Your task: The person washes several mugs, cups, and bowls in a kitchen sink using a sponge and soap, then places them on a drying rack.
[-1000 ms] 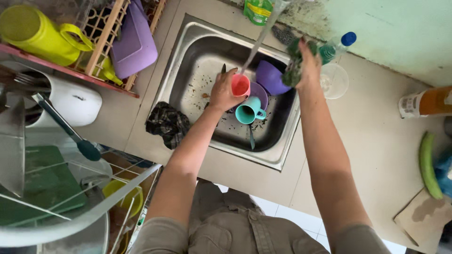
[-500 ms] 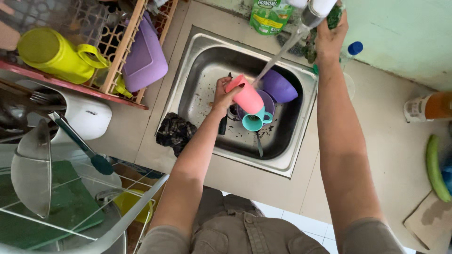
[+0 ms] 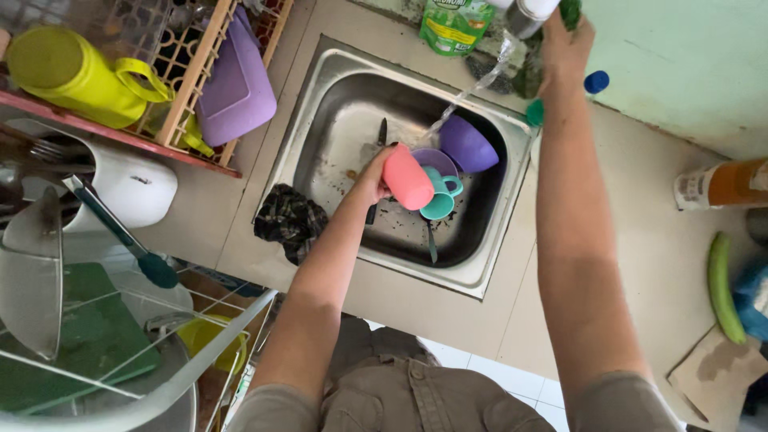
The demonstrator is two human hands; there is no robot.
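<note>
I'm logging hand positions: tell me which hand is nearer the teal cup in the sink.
Left. The left hand holds a pink cup right beside the teal cup; the right hand is up at the tap, well away.

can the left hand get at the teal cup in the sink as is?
Probably not right away. The left hand is closed around the pink cup, which sits right against the teal cup. Nothing else covers it; freeing that hand would likely open the way.
</note>
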